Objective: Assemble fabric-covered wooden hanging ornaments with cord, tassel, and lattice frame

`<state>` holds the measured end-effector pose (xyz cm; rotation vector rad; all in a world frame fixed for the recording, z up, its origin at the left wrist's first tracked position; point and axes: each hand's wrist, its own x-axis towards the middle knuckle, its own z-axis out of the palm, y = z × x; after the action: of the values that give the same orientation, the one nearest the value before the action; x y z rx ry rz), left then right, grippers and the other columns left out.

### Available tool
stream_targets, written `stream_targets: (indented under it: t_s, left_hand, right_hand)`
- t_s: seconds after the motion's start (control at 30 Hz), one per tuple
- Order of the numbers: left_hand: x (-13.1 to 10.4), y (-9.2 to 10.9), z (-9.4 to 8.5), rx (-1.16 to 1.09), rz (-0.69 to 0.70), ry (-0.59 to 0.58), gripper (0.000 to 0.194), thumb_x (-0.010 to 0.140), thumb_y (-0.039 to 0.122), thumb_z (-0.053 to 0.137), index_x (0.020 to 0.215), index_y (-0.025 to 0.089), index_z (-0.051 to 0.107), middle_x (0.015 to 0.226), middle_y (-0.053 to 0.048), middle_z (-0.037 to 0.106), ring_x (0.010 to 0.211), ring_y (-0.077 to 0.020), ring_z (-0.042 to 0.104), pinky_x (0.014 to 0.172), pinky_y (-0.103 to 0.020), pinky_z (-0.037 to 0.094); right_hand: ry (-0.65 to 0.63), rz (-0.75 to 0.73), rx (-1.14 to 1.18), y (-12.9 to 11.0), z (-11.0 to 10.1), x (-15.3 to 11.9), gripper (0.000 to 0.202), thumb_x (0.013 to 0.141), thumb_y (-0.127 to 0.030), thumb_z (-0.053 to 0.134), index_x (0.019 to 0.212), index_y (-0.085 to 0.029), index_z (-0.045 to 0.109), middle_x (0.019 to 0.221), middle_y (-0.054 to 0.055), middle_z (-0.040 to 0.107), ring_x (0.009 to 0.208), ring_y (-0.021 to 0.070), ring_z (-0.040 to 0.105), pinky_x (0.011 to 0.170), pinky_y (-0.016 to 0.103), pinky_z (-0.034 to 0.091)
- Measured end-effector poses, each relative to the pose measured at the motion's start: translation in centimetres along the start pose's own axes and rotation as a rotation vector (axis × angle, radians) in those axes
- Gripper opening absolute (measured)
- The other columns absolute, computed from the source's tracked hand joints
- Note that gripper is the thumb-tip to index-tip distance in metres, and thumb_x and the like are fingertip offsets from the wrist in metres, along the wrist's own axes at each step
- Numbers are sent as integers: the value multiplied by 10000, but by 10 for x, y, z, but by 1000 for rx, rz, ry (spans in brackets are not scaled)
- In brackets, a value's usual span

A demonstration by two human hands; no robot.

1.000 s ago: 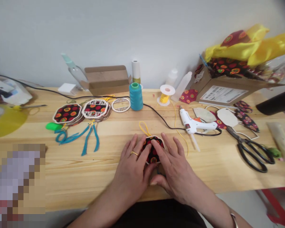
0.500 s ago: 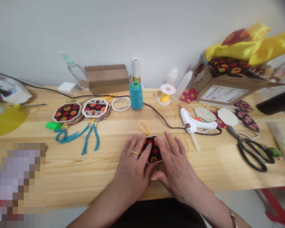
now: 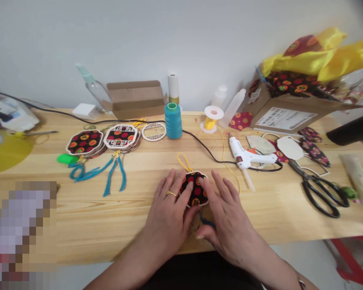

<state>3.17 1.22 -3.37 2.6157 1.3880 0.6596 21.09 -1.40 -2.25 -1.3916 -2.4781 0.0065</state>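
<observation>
Flat on the table in front of me lies a scalloped ornament of dark patterned fabric with a pale rim. A yellow cord loop sticks out at its top, and a bit of blue tassel shows below it. My left hand, with a ring on one finger, rests open on the ornament's left side, fingertips pressed to the fabric. My right hand is also open, its index fingertip touching the right edge and its thumb apart, below. The hands hide both sides of the ornament.
Finished-looking ornaments with blue tassels lie in stacks at left. A blue thread cone and a yellow cord spool stand behind. At right are a white glue gun, black-handled scissors and a cardboard box of fabric.
My right hand has shifted slightly right, its thumb moving away from the left thumb. More of the ornament and the blue tassel shows. My left hand has hardly moved.
</observation>
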Motion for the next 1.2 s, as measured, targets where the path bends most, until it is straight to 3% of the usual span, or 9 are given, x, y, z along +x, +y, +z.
stream_targets:
  t_s: [0.17, 0.27, 0.43, 0.67, 0.83, 1.03, 1.2]
  left_hand:
    - [0, 0, 1, 4, 5, 7, 405, 879, 262, 542, 1247, 94, 562, 1384, -197, 497, 1349, -377, 346, 1034, -588, 391]
    - [0, 0, 1, 8, 9, 2, 427, 871, 275, 558, 1255, 88, 555, 1393, -200, 485, 1350, -385, 340, 1029, -586, 396]
    - [0, -1, 1, 14, 11, -3, 416, 881, 264, 544, 1261, 96, 545, 1391, -200, 485, 1354, -380, 336, 1032, -586, 390]
    - [-2, -1, 2, -20, -8, 3, 424, 898, 263, 514, 1299, 126, 501, 1398, -182, 483, 1369, -360, 322, 1040, -586, 381]
    - [-1, -1, 1, -15, 2, -4, 449, 874, 263, 547, 1296, 111, 513, 1395, -191, 485, 1362, -374, 329, 1047, -580, 376]
    - [0, -1, 1, 2, 9, 17, 425, 872, 286, 554, 1245, 81, 557, 1381, -212, 494, 1335, -390, 365, 1031, -585, 390]
    - [-1, -1, 1, 12, 15, 10, 436, 874, 269, 556, 1273, 94, 537, 1389, -202, 489, 1344, -384, 351, 1028, -580, 397]
  right_hand:
    - [-7, -35, -24, -2, 2, 0, 915, 880, -635, 387, 1466, 26, 148, 1452, 215, 403, 1433, 367, 77, 1070, 566, 252]
    - [24, 14, -17, 0, 3, 1, 929, 881, -639, 366, 1471, 31, 110, 1450, 233, 395, 1437, 362, 64, 1063, 563, 271]
    - [-29, -21, 50, -1, 2, 4, 945, 873, -632, 399, 1491, -19, 32, 1465, 199, 391, 1440, 345, 76, 1073, 574, 276]
    - [-64, -21, 81, -1, -2, 10, 911, 866, -630, 428, 1482, -23, 141, 1493, 194, 349, 1444, 338, 44, 1085, 572, 263]
    - [-82, 5, 44, 0, 2, 16, 777, 904, -568, 409, 1457, -47, 246, 1487, 149, 382, 1443, 344, 41, 1092, 578, 228]
    - [49, 84, 16, -2, 4, 12, 771, 927, -549, 372, 1449, -2, 222, 1364, 183, 522, 1443, 356, 24, 1086, 580, 209]
    - [-20, 6, 17, -2, 1, 7, 851, 889, -624, 382, 1457, -11, 216, 1446, 201, 420, 1438, 366, 56, 1068, 573, 261]
